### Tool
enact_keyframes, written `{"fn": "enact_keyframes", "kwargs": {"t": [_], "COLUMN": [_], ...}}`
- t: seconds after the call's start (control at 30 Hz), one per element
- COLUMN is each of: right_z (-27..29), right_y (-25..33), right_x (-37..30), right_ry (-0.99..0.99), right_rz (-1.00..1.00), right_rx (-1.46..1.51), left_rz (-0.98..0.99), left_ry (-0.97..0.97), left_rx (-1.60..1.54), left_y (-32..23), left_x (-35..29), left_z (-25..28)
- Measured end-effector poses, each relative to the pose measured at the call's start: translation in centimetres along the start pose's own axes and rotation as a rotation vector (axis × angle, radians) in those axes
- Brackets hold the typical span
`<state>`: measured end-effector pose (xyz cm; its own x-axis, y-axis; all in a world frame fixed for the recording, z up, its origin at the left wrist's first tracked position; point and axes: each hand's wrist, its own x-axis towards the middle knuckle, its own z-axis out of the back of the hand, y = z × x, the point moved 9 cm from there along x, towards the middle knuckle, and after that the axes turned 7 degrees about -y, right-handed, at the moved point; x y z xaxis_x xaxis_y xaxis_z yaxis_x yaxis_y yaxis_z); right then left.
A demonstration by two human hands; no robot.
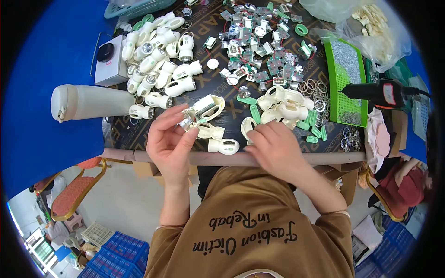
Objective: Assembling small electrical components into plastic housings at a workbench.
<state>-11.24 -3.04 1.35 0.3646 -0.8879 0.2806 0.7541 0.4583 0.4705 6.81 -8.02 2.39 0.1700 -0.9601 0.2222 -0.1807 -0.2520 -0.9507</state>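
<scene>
Just above the padded table edge (222,157), around the middle of the frame, the left hand (172,141) has thumb and fingertips pinched about a silver lamp head (187,121). An open cream shell (211,109) lies just up and right of those fingertips, its long axis slanting toward the upper right; I can't tell whether the fingers hold it too. The right hand (276,146) curls down over a cream half shell (248,129), which lies at its left fingertips with its long axis running roughly up the frame; whether they grip it is hidden. That hand is nearer to this half. Farther out, at right, a green tray (342,104) holds small silvery pieces in two separate heaps. Beyond it, upper right, a clear plastic bag (391,48) contains cream parts (370,19). A blue-green basket (139,10) sits upper left, its contents mostly out of sight.
</scene>
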Motion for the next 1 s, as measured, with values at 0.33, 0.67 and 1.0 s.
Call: {"fn": "enact_keyframes", "kwargs": {"t": [0.33,0.67,1.0], "right_z": [-0.5,-0.9,-3.9], "right_y": [-5.5,-4.8,1.7], "right_x": [-1.2,-0.5,3.6], "right_ry": [-0.006,-0.169,-0.117], "right_rz": [-0.680,-0.666,0.034], "right_rx": [0.609,0.906,0.111], "left_rz": [0.007,0.009,-0.025], "left_ry": [-0.006,-0.001,-0.010], "left_rx": [-0.001,-0.007,0.028], "left_y": [0.0,-0.3,-0.1], "left_x": [0.2,0.2,0.1], "left_z": [-0.2,-0.8,0.1]}}
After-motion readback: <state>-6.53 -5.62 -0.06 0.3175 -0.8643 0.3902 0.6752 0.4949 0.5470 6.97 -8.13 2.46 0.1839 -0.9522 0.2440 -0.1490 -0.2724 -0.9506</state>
